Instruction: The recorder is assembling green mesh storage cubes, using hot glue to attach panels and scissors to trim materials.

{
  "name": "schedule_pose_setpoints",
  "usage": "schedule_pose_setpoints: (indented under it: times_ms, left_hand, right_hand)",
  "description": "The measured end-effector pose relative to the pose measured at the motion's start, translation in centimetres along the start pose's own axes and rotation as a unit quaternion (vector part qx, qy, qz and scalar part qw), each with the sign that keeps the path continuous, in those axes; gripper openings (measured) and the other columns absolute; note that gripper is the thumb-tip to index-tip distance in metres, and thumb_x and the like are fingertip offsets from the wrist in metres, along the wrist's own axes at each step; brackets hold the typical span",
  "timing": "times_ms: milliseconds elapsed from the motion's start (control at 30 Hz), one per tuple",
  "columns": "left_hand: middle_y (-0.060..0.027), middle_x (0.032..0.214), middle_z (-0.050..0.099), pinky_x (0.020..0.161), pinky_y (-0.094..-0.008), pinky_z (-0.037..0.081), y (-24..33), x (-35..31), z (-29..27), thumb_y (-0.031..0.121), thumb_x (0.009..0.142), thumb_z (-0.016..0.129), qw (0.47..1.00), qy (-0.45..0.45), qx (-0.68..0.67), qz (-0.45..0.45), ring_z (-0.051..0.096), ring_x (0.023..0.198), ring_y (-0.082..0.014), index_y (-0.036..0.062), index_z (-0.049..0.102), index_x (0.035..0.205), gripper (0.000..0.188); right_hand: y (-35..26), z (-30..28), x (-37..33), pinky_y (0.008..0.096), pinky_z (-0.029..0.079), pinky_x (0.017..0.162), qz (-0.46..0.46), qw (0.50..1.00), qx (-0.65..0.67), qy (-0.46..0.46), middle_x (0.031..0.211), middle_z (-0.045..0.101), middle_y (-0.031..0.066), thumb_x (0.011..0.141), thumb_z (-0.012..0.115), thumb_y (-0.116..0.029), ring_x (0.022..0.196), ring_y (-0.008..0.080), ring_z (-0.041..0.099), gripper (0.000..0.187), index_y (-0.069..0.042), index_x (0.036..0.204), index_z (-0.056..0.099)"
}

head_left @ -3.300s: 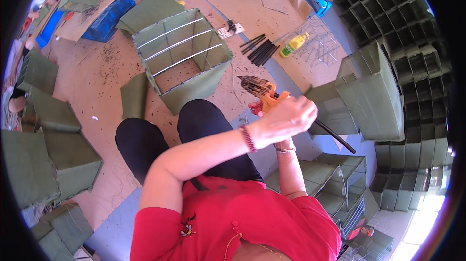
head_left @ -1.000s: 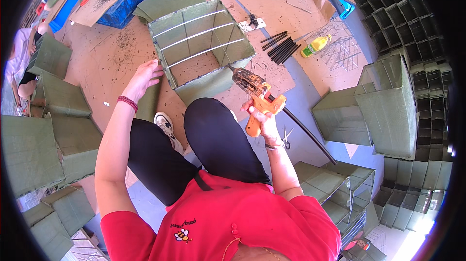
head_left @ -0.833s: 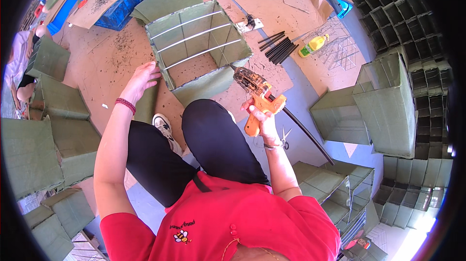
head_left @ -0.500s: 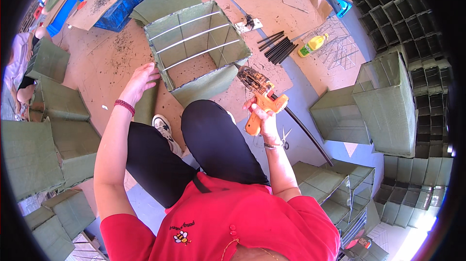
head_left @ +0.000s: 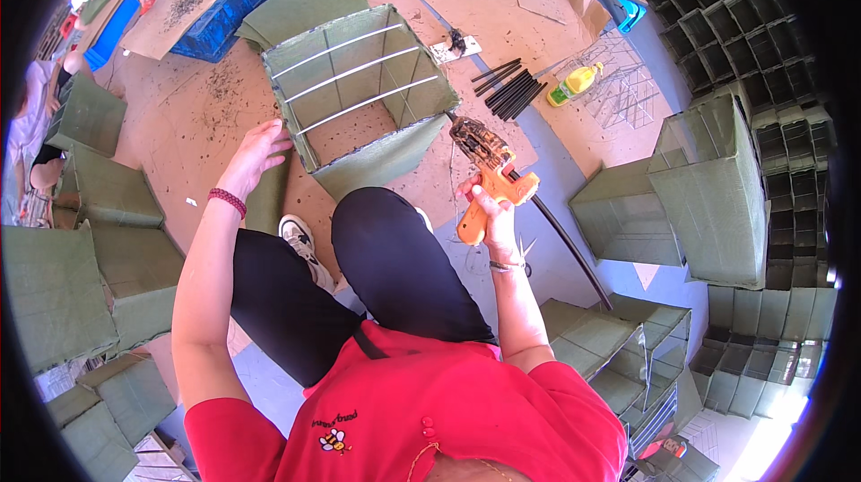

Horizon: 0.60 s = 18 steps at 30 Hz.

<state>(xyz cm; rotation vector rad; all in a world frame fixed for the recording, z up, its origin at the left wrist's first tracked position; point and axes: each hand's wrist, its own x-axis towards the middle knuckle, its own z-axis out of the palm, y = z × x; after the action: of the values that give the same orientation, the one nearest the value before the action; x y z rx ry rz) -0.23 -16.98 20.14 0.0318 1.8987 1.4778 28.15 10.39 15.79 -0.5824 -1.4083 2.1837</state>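
Observation:
A box frame covered in green mesh [head_left: 381,159], with white rods across its open top, stands before my knees. My right hand [head_left: 491,204] is closed round the handle of an orange glue gun [head_left: 496,188] with a dark, crusted front. Its tip is at the box's near right corner; whether it touches the rim I cannot tell. A long black glue stick [head_left: 569,244] runs out of the gun's back. My left hand [head_left: 258,157] is open beside the box's left edge, fingers stretched out and the tips at the rim.
Black glue sticks [head_left: 515,92] and a yellow bottle [head_left: 576,84] lie beyond the box. Scissors [head_left: 527,258] are on the floor by my right wrist. Green boxes [head_left: 708,191] stand on both sides, with stacked ones [head_left: 717,25] at far right. Another person [head_left: 40,141] sits at far left.
The glue gun's tip has shifted right along the near rim to the box's corner. My left hand stays beside the box's left edge. The whole view has shifted slightly.

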Motion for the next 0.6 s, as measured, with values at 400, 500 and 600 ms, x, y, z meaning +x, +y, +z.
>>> schedule_pose_setpoints:
  times_ms: [400,500,600]
  left_hand:
    - [-0.0176,0.134,0.042,0.1,-0.046,0.035,-0.2,0.3,-0.1,0.034,0.096,0.04,1.0,0.0,0.001,-0.005,0.043,0.123,-0.0305,0.0026,0.035,0.134,0.05]
    - [-0.0177,0.135,0.041,0.1,-0.046,0.035,-0.3,0.3,-0.1,0.034,0.096,0.04,1.0,0.002,0.003,-0.008,0.042,0.123,-0.0307,0.0023,0.034,0.135,0.051]
    - [-0.018,0.135,0.041,0.1,-0.0461,0.034,-0.2,0.4,-0.1,0.034,0.096,0.04,1.0,0.002,0.002,-0.008,0.042,0.123,-0.0308,0.002,0.034,0.135,0.051]
  right_hand:
    - [-0.3,-1.1,0.9,0.0298,0.045,0.075,-0.023,0.999,-0.013,0.02,0.084,0.059,0.0057,0.08,0.06,-0.009,0.077,0.0171,0.06,0.021,-0.001,0.098,0.053]
    - [-0.4,-1.4,1.1,0.0296,0.045,0.074,-0.023,0.999,-0.026,0.025,0.085,0.059,0.0054,0.08,0.06,-0.009,0.077,0.0172,0.06,0.022,-0.001,0.099,0.053]
    - [-0.6,-1.1,1.1,0.0294,0.045,0.073,-0.041,0.999,0.005,0.023,0.085,0.058,0.0052,0.08,0.061,-0.01,0.077,0.0171,0.06,0.023,-0.001,0.1,0.053]
